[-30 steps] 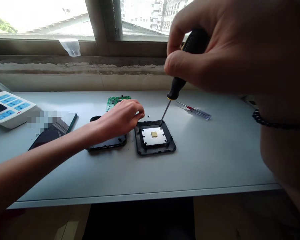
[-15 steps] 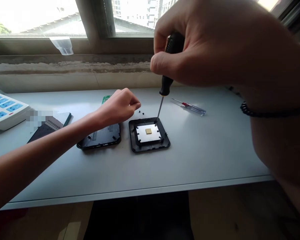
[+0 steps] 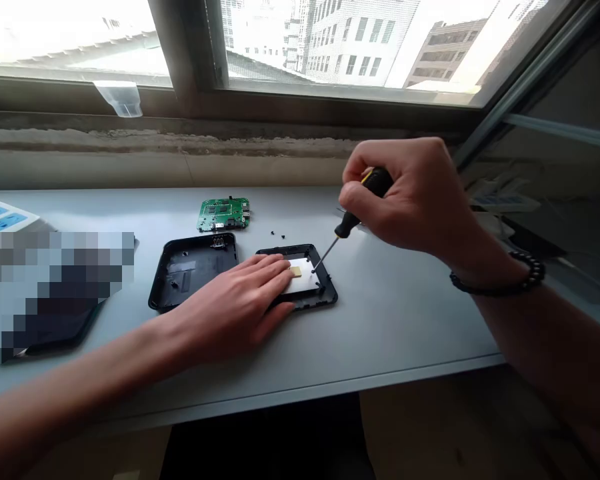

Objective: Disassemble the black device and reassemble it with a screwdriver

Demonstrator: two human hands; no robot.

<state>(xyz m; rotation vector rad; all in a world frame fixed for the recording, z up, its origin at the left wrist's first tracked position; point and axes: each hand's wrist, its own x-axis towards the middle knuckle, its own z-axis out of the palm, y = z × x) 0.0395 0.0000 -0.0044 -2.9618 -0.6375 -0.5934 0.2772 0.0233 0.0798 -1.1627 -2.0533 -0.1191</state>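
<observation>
A right hand (image 3: 410, 193) is holding a black-handled screwdriver (image 3: 373, 187) in a narrow fingertip grip, its tip set at an inner corner of a square black plastic casing (image 3: 326, 293) on the white tabletop (image 3: 405, 320), while an open left hand (image 3: 235, 300) is pressing flat to keep the casing steady.

Screwdriver handle (image 3: 375, 181) is glossy black plastic; shaft (image 3: 325, 254) is smooth bare metal. Square casing frame (image 3: 321, 298) is matt black plastic.

Readable text: none | green circuit board (image 3: 223, 214): markings too small | power strip (image 3: 3, 219): no legible label
</observation>
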